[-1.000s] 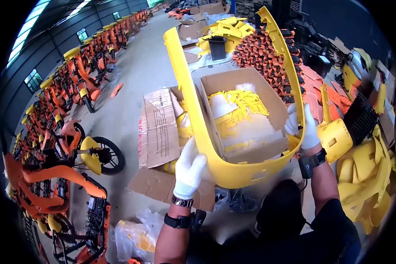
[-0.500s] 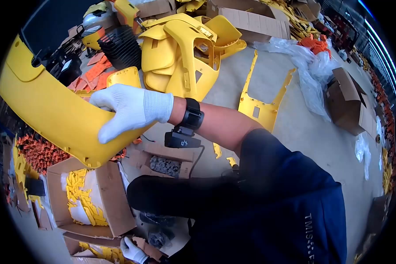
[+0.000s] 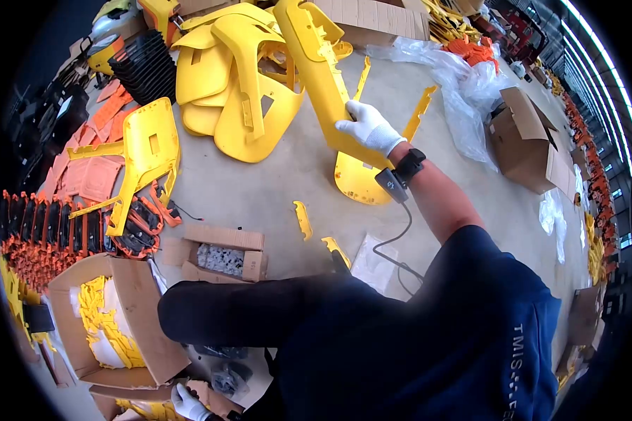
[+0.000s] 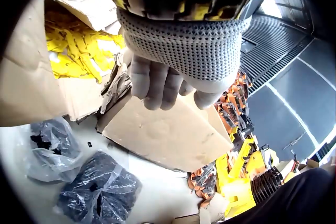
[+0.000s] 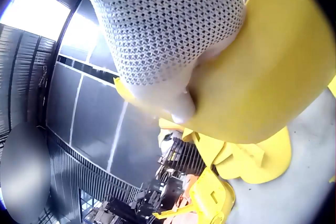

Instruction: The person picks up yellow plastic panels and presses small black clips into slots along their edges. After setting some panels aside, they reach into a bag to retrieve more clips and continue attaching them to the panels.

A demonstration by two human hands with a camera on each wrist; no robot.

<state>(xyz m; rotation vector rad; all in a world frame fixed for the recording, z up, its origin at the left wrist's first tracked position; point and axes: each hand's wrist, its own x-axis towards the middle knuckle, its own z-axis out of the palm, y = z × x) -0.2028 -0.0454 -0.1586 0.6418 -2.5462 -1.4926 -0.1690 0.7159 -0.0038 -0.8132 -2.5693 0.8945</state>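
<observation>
My gloved right hand (image 3: pixel 369 128) grips a long yellow plastic U-shaped panel (image 3: pixel 321 84) by its edge, thumb on the outer face. In the right wrist view the curved yellow panel (image 5: pixel 262 71) fills much of the right side. Behind its lower end in the head view lies another yellow frame part (image 3: pixel 358 184) on the floor. My gloved left hand (image 3: pixel 188 403) hangs low at the left by the cartons. In the left wrist view its fingers (image 4: pixel 152 85) are loosely extended with nothing in them, overlapping a brown carton (image 4: pixel 163 129).
An open carton (image 3: pixel 144 309) holds small yellow pieces. A stack of yellow shells (image 3: pixel 203 91) and a yellow bracket-like part (image 3: pixel 151 144) lie ahead. A small box (image 3: pixel 253 242) of grey parts, clear plastic sheeting (image 3: pixel 463 105) and another carton (image 3: pixel 527 140) stand around on the floor.
Both hands held the yellow panel at first; the left has let go and dropped to the cartons. The view has turned right, and the right hand has swung the panel rightward over the floor.
</observation>
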